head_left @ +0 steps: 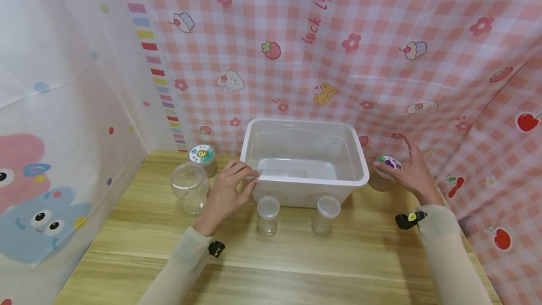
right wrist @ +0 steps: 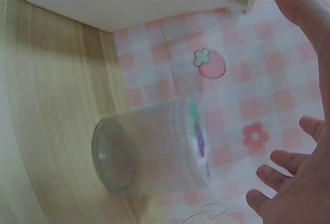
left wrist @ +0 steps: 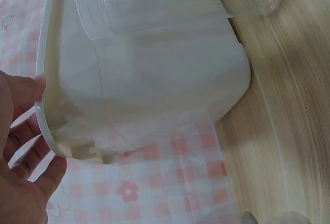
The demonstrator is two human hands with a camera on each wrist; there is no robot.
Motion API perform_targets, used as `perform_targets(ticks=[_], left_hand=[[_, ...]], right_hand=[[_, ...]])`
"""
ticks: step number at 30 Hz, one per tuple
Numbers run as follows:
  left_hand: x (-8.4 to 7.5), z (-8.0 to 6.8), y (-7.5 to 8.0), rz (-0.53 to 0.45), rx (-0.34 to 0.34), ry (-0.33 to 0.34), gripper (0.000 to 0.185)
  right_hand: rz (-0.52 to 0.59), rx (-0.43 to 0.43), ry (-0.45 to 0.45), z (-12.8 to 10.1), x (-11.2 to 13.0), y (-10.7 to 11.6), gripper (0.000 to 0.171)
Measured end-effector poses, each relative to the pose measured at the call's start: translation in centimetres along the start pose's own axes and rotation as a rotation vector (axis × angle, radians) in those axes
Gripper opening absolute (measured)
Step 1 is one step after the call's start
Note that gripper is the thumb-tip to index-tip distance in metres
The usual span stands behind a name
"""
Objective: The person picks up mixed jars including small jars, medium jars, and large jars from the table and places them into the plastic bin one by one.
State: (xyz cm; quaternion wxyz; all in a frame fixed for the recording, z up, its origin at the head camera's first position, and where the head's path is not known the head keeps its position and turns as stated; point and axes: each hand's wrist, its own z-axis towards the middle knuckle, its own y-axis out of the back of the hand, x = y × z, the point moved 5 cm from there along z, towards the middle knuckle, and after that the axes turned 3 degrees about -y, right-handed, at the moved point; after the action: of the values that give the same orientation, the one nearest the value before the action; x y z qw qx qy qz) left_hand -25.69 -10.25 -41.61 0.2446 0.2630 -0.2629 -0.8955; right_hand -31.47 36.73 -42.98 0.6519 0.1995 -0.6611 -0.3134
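Observation:
A white plastic bin [head_left: 305, 194] stands against the cloth backdrop. My left hand [head_left: 230, 187] holds its rim at the near left corner, and in the left wrist view the thumb and fingers [left wrist: 51, 175] lie on either side of that rim. Off the bin's right side, my right hand [head_left: 412, 173] hovers with thumb and fingers spread. Below it is a clear jar [right wrist: 149, 149] with a printed green and purple lid [right wrist: 197, 136]. The jar stands upright on the table, apart from the fingers in the right wrist view.
Two small clear lidded jars, a left one [head_left: 268, 218] and a right one [head_left: 325, 215], stand in front of the bin. Left of the bin are a rounded clear jar [head_left: 189, 187] and a jar with a printed lid [head_left: 202, 154]. Checked cloth [head_left: 296, 60] hangs behind the wooden table [head_left: 296, 267].

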Motion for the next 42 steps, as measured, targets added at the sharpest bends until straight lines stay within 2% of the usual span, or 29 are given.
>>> perform_targets(ticks=[3,8,13,16,23,29,34,42], left_hand=[[-0.1,0.0,0.1,0.002,0.001,0.001,0.008],[-0.1,0.0,0.1,0.003,0.001,0.003,0.008],[0.0,0.0,0.1,0.002,-0.001,0.004,0.008],[0.0,0.0,0.1,0.005,-0.004,-0.002,0.008],[0.0,-0.2,0.0,0.007,-0.001,0.008,0.009],[0.0,-0.2,0.0,0.005,-0.005,0.007,0.010],[0.0,-0.1,0.1,0.008,-0.007,0.005,0.009],[-0.1,0.0,0.2,0.004,0.004,0.005,0.009]], right_hand=[[0.009,0.041,-0.047,0.3,-1.0,-0.3,0.121],[0.008,0.082,-0.066,0.8,-2.4,-0.6,0.124],[0.062,0.132,-0.083,1.1,-3.9,-1.5,0.126],[0.107,0.135,-0.094,1.2,-4.8,-2.1,0.124],[0.217,0.104,-0.097,1.6,-6.9,-3.5,0.118],[0.267,0.053,-0.101,1.6,-8.1,-4.0,0.106],[0.285,0.016,-0.109,1.5,-8.6,-4.2,0.095],[0.236,-0.037,-0.189,1.2,-9.2,-4.4,0.093]])
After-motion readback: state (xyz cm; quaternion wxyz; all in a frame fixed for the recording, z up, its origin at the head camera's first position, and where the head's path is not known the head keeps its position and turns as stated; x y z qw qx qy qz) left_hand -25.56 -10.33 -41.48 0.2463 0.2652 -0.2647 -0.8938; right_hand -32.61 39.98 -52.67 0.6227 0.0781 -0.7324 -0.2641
